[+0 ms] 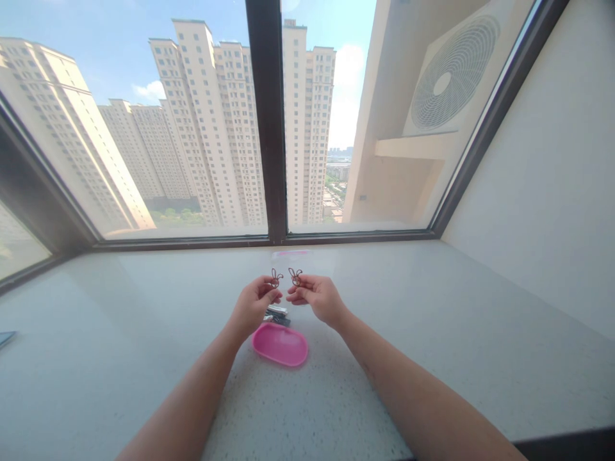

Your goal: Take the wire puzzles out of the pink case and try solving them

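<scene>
Between the thumb and fingers of my left hand (pixel 254 303) is a small reddish-brown rabbit-shaped clip (pixel 275 279), its ears pointing up. My right hand (pixel 323 297) pinches a similar rabbit-shaped clip (pixel 295 278). The two clips are side by side, a small gap apart, above the pale speckled sill (pixel 307 416). Below the hands lies a shallow pink tray (pixel 281 344) with rounded ends. Several dark and silvery slim items (pixel 277 315) lie just behind the tray, partly hidden by my left hand.
A clear container with a pink strip (pixel 292 253) stands behind the hands near the window frame (pixel 273 241). A flat bluish object (pixel 6 338) shows at the far left edge. A white wall (pixel 542 192) rises at the right.
</scene>
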Available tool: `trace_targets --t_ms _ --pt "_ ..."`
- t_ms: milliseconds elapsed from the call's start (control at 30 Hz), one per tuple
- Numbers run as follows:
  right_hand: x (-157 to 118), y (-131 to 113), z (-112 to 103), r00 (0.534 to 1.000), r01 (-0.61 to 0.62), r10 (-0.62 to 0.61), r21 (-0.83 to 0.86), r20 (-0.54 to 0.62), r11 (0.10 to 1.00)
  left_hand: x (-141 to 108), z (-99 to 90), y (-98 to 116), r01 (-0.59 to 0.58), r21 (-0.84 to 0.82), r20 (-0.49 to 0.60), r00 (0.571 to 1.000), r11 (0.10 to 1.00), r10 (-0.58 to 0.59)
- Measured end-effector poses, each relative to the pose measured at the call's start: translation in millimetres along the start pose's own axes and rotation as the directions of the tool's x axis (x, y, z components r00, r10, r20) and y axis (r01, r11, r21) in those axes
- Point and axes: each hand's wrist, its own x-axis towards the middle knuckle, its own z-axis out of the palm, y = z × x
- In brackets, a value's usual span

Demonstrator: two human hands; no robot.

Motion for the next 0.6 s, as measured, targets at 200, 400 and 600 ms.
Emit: trace_targets --t_ms 200,400,600 --pt "3 8 -2 0.999 -0.023 0.023 0.001 -0.029 1.000 0 0.4 1 -0.001 0.019 -0.012 1.000 1.000 0.001" --pt "0 18 2 0.999 0.018 -0.022 -0.111 -0.038 0.994 0 0.3 0 -0.031 0.063 0.007 0.999 0.997 0.031" --pt "-5 17 4 0.993 0.113 -0.121 -0.287 -0.012 0.951 0 1.8 0 -0.018 0.059 -0.002 1.000 0.998 0.019"
